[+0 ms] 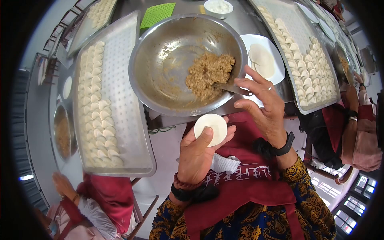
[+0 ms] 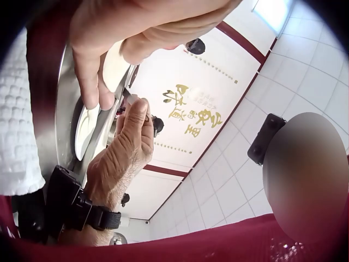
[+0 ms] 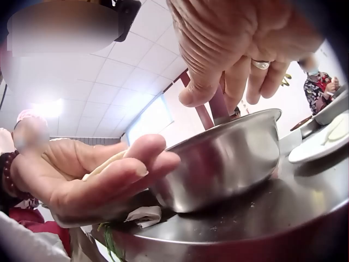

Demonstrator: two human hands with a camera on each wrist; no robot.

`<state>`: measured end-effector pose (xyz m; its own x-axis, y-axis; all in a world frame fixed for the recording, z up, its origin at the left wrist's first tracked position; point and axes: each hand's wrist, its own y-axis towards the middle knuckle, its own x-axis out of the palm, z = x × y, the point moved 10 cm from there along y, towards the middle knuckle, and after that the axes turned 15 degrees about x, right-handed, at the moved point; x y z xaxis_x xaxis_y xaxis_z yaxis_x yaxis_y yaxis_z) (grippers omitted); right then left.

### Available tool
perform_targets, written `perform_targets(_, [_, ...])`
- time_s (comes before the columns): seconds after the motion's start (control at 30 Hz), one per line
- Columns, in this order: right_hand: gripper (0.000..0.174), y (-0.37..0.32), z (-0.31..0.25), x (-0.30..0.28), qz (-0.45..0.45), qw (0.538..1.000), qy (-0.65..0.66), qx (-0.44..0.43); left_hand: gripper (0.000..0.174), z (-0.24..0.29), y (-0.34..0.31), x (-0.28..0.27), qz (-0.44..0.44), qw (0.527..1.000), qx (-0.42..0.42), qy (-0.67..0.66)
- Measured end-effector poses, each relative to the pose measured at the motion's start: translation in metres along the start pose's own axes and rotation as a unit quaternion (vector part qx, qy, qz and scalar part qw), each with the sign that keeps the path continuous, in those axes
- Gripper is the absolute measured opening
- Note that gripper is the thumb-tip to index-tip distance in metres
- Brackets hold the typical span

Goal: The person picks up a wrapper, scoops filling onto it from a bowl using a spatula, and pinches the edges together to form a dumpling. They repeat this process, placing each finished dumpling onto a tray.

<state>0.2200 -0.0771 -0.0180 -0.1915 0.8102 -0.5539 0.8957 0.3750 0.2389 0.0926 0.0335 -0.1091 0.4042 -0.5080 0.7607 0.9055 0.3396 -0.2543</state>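
A round dumpling wrapper point(image 1: 214, 129) lies across the fingers of my left hand point(image 1: 198, 154), whose thumb presses on its face. Just in front is a large steel bowl point(image 1: 158, 86), with a mound of brown filling point(image 1: 208, 74) at its right side. A flat metal spatula point(image 1: 232, 89) is stuck in the filling, its handle over the bowl's rim. My right hand point(image 1: 266, 104) is at that handle, thumb and forefinger spread to either side of it. In the right wrist view, the fingers point(image 3: 237, 82) hang over the rim beside the handle.
A white plate point(image 1: 280, 72) with wrappers stands right of the bowl. Trays of folded dumplings lie left point(image 1: 130, 120) and right point(image 1: 328, 100). Behind are a green perforated mat point(image 1: 158, 15) and a small white bowl point(image 1: 218, 8). Other people sit on both sides.
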Motion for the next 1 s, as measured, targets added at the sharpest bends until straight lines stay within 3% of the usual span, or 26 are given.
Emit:
perform_targets(0.17, [0.031, 0.011, -0.008, 0.006, -0.012, 1.0, -0.013, -0.02, 0.042, 0.01, -0.001, -0.01, 0.019, 1.0, 0.021, 0.011])
perform_targets(0.33, [0.025, 0.016, -0.022, 0.017, -0.054, 0.985, -0.088, -0.138, 0.041, 0.013, -0.001, -0.014, 0.03, 0.999, 0.024, 0.008])
perform_targets(0.47, [0.021, 0.021, -0.038, 0.0, -0.046, 0.985, -0.09, -0.138, 0.039, 0.016, -0.001, -0.02, 0.042, 0.999, 0.032, -0.005])
perform_targets(0.57, [0.018, 0.031, -0.029, -0.014, -0.04, 0.994, -0.067, -0.073, 0.04, 0.02, 0.0, -0.022, 0.066, 0.997, 0.028, -0.018])
perform_targets(0.67, [0.017, 0.042, -0.022, -0.025, -0.003, 0.997, 0.039, -0.06, 0.041, 0.02, 0.0, -0.025, 0.079, 0.996, 0.021, -0.031])
perform_targets(0.8, [0.016, 0.046, -0.015, -0.016, 0.012, 0.996, 0.028, -0.09, 0.041, 0.021, 0.0, -0.028, 0.071, 0.996, 0.031, -0.035])
perform_targets(1.0, [0.016, 0.034, -0.012, 0.0, -0.041, 0.997, -0.02, -0.057, 0.04, 0.028, 0.001, -0.032, 0.08, 0.995, 0.046, -0.026])
